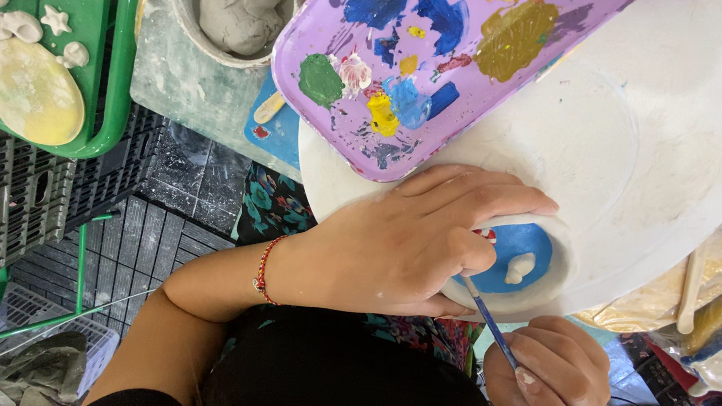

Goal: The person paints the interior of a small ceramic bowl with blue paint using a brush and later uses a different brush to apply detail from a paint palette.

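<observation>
Palm-down left hand (406,243) cupping clay dish (525,261), right hand (551,380) pinching paintbrush (490,324).

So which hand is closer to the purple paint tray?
Left. The left hand rests on the small blue-painted clay dish, its fingers just below the purple paint tray. The right hand sits lower, holding a thin brush, clearly farther away.

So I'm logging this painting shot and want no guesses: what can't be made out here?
- Head view: the left hand covers the near side of the small blue-painted dish.
- The brush tip is hidden under that hand; its handle end sits inside the right hand.
- The purple paint tray runs off the top edge.
- The clay bowl is also cut off at the top.
</observation>
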